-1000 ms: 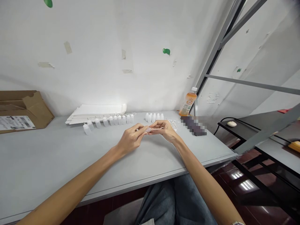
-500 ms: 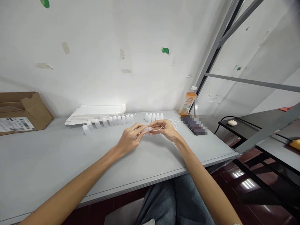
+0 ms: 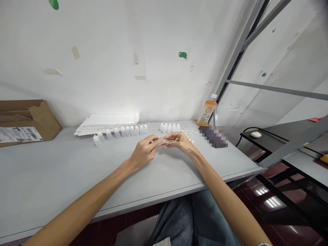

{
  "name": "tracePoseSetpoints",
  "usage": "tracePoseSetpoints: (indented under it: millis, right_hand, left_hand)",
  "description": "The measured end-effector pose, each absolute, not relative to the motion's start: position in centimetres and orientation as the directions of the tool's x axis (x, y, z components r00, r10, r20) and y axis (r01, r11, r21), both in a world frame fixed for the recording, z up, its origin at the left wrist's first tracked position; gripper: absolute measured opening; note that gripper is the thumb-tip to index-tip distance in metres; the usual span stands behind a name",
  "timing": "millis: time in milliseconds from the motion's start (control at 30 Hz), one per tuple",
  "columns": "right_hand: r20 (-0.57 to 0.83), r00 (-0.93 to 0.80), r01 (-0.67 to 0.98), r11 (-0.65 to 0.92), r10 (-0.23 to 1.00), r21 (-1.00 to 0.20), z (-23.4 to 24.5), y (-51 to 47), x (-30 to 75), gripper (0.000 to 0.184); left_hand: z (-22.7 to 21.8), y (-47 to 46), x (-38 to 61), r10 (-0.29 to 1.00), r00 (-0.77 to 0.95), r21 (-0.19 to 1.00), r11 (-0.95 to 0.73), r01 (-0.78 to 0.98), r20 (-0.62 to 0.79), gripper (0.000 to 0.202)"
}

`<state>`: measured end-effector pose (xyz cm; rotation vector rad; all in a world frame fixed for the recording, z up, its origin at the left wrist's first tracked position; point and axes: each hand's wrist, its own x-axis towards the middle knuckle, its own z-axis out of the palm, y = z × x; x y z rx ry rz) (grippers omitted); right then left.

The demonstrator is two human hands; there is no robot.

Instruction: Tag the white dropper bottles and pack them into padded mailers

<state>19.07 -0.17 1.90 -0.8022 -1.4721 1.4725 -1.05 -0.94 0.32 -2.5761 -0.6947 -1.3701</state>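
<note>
My left hand (image 3: 144,151) and right hand (image 3: 180,142) meet over the grey table (image 3: 56,177), pinching a small white plastic cap (image 3: 161,141) and its thin cord (image 3: 176,140). The cap now sits deeper between my fingers, more hidden, near the far row of white plastic bottles (image 3: 127,131).

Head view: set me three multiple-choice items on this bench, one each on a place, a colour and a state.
1. Where does the orange drink bottle stand?
A) On the cardboard
B) At the back of the table, beside the blurred object
C) On the side table by the mouse

2. What colour are the small plastic bottles lined up on the table?
A) White
B) Green
C) Orange

3. What are the hands doing?
A) Both lie open on the table
B) One grips the drink bottle
C) The left hand and right hand hold a small translucent piece with a thin white cord

1: B, it stands upright at the table's back edge.
2: A, the whole row shows white.
3: C, both hands' fingers meet at the piece.
</note>
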Motion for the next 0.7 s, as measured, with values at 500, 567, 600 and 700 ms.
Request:
tracePoseSetpoints:
  millis: [500,567,600,700]
  right_hand:
    - [0.139,-0.364,-0.189,0.073,0.921,-0.979,0.9,0.6,19.2,0.029]
    - [0.131,-0.369,-0.181,0.067,0.920,-0.981,0.8,0.6,19.3,0.030]
    - [0.127,-0.371,-0.175,0.065,0.920,-0.982,0.9,0.7,19.3,0.031]
    - [0.121,-0.377,-0.158,0.065,0.918,-0.985,1.1,0.6,19.5,0.032]
  left_hand:
    - [-0.1,-0.5,-1.4,0.157,0.582,-0.208,-0.835,0.510,0.798,0.048]
    - [-0.2,-0.4,-1.4,0.140,0.595,-0.229,-0.834,0.502,0.792,0.046]
    - [-0.3,-0.3,-1.4,0.136,0.596,-0.232,-0.835,0.498,0.791,0.045]
    - [-0.5,-0.1,-1.4,0.156,0.578,-0.197,-0.843,0.500,0.801,0.043]
